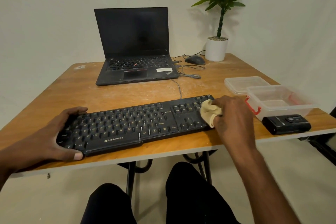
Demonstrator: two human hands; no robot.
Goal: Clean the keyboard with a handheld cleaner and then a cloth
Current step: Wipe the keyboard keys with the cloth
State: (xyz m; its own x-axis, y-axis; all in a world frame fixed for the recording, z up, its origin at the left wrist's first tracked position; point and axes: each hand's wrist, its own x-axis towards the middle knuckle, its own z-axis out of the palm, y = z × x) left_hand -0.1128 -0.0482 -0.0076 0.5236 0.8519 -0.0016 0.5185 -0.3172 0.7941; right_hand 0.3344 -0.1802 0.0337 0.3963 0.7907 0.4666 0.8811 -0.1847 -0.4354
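Observation:
A black keyboard (131, 123) lies across the near edge of the wooden table (72, 92). My left hand (54, 132) grips its left end, fingers over the far edge and thumb on the near edge. My right hand (234, 114) holds a bunched beige cloth (210, 112) pressed on the number pad at the keyboard's right end. The black handheld cleaner (286, 123) lies on the table to the right of my right hand, near the front edge.
An open black laptop (134, 47) stands at the back with a mouse (195, 59) and cables beside it. A potted plant (217, 47) is at the back right. A clear plastic box (278, 102) and its lid (243, 83) sit at the right.

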